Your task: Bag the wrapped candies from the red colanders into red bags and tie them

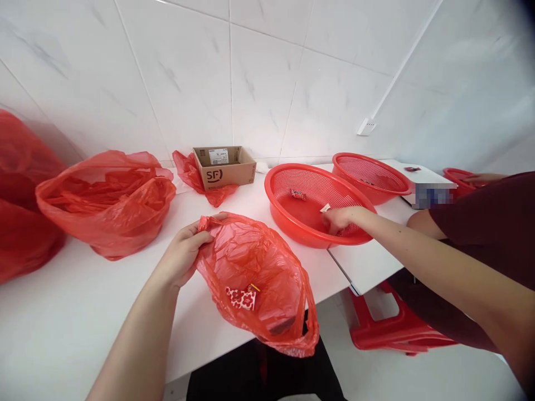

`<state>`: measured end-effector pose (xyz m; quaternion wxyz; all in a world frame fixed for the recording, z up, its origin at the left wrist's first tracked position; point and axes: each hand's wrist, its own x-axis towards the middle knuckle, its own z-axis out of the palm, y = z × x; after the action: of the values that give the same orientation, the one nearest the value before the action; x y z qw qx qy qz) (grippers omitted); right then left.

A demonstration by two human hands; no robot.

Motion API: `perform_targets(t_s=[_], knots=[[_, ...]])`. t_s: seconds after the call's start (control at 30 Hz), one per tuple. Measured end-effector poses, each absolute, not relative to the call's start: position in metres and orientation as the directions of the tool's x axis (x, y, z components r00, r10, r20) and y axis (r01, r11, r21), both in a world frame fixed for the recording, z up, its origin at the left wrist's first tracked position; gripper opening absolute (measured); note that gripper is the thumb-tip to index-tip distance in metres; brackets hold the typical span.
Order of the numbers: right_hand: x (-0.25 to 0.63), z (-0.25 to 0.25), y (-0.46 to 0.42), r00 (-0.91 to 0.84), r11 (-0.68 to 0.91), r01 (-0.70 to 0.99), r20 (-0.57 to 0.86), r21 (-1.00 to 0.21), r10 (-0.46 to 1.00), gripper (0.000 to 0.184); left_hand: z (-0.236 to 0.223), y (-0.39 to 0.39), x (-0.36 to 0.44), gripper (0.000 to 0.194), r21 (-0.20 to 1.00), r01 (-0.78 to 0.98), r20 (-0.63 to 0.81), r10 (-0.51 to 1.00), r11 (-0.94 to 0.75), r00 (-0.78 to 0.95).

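Note:
My left hand (186, 250) is closed on the rim of a thin red plastic bag (288, 267), holding its mouth wide. Inside the bag lies a small white packet with red flowers (240, 298), beside something with a yellow edge. My right hand (339, 220) reaches down into a red perforated plastic basket (278, 209). Its fingers are closed around a small cream-coloured packet (325, 208), mostly hidden by the hand. Left of that hand, a small red wrapped piece (298, 195) lies on the basket's bottom.
Left stands a bag stuffed with red plastic bags (112, 223), beside a larger red bag (25, 211). A cardboard box (229, 175) is near the wall. Another red basket (368, 161) stands behind mine. A co-worker (493, 234) is close on the right, by a red stool (393, 328).

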<state>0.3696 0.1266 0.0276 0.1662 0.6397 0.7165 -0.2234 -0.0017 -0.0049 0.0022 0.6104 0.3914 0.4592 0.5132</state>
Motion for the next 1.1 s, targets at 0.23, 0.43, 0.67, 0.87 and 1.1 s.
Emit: perform_targets(t_s=[0.23, 0.43, 0.67, 0.87, 1.1], knots=[[0.373, 0.033, 0.122, -0.265, 0.029, 0.929, -0.609, -0.369, 0.747, 0.021, 0.002, -0.004, 0.0, 0.06, 0.943, -0.256, -0.208, 0.977, 0.212, 0.041], [0.363, 0.065, 0.11, -0.416, 0.01, 0.633, -0.329, -0.774, 0.848, 0.024, 0.003, -0.004, -0.001, 0.061, 0.946, -0.24, -0.212, 0.976, 0.217, 0.043], [0.319, 0.095, 0.069, -0.52, 0.121, 0.39, -0.11, -0.913, 0.847, 0.018, 0.001, -0.004, 0.0, 0.055, 0.944, -0.246, -0.215, 0.976, 0.218, 0.039], [0.277, 0.099, 0.037, -0.647, 0.189, 0.318, -0.067, -0.929, 0.76, 0.012, -0.001, -0.003, 0.001, 0.056, 0.949, -0.254, -0.186, 0.982, 0.188, 0.034], [0.247, 0.069, 0.025, -0.693, 0.261, 0.321, -0.039, -0.91, 0.72, 0.011, -0.002, -0.003, -0.001, 0.055, 0.953, -0.26, -0.15, 0.988, 0.156, 0.043]])
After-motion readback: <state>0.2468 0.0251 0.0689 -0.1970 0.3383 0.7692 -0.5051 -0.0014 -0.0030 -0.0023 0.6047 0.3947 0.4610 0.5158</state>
